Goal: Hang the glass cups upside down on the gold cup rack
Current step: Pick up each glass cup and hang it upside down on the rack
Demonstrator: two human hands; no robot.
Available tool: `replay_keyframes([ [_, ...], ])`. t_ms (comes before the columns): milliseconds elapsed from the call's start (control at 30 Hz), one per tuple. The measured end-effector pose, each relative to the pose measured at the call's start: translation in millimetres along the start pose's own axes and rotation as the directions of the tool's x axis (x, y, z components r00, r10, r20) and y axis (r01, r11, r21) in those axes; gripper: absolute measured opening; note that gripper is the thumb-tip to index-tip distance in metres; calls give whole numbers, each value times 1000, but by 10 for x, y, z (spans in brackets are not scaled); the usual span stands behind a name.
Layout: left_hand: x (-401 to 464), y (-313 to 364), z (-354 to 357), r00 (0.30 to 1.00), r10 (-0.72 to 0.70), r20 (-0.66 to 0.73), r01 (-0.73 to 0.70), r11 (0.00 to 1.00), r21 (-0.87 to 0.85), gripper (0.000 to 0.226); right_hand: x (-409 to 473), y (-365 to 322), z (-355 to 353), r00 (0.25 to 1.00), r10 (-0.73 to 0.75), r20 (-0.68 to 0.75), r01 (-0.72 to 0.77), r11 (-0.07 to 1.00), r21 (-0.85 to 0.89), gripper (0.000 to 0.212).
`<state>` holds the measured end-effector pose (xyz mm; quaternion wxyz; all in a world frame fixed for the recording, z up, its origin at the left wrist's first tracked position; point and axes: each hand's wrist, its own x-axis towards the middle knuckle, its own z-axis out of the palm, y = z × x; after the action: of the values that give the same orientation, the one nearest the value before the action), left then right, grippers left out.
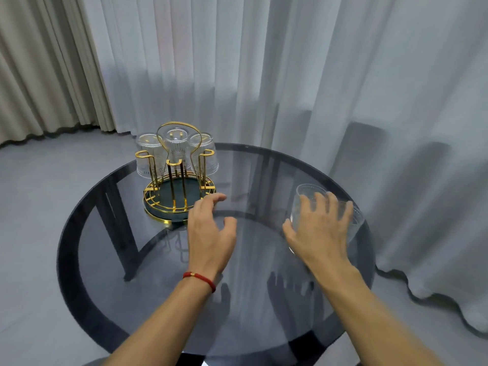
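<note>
The gold cup rack (179, 204) stands on a dark green round base at the back left of the table. Three clear ribbed glass cups (148, 154) (177, 146) (204, 151) hang upside down on its rear prongs; the front prongs are bare. At the right, one glass cup (309, 192) stands upright, and a second glass cup (356, 220) shows just behind my fingers. My right hand (320, 228) is spread over these two, fingers apart, lower parts of both hidden. My left hand (211, 228) hovers open beside the rack's base, holding nothing.
Everything rests on a round smoked-glass table (111, 260) with dark legs visible through the top. White sheer curtains (290, 75) hang close behind and to the right of the table. Grey floor lies to the left.
</note>
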<state>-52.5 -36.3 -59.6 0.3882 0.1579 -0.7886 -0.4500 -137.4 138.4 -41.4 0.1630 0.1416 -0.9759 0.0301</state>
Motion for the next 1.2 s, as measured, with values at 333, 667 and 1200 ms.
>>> replay_keyframes([
  [333,-143,113,68,992,-126,-31,123,988,-92,38,-14,155,-24,993,-20,117,37,988,-148,73],
  [667,-147,178,70,791,-505,346,588,783,-202,9,-234,-216,-4,952,-286,-112,296,951,89,74],
  [1200,4,180,-302,627,-359,691,765,451,-460,53,-211,-649,-64,674,-685,-275,709,498,499,102],
])
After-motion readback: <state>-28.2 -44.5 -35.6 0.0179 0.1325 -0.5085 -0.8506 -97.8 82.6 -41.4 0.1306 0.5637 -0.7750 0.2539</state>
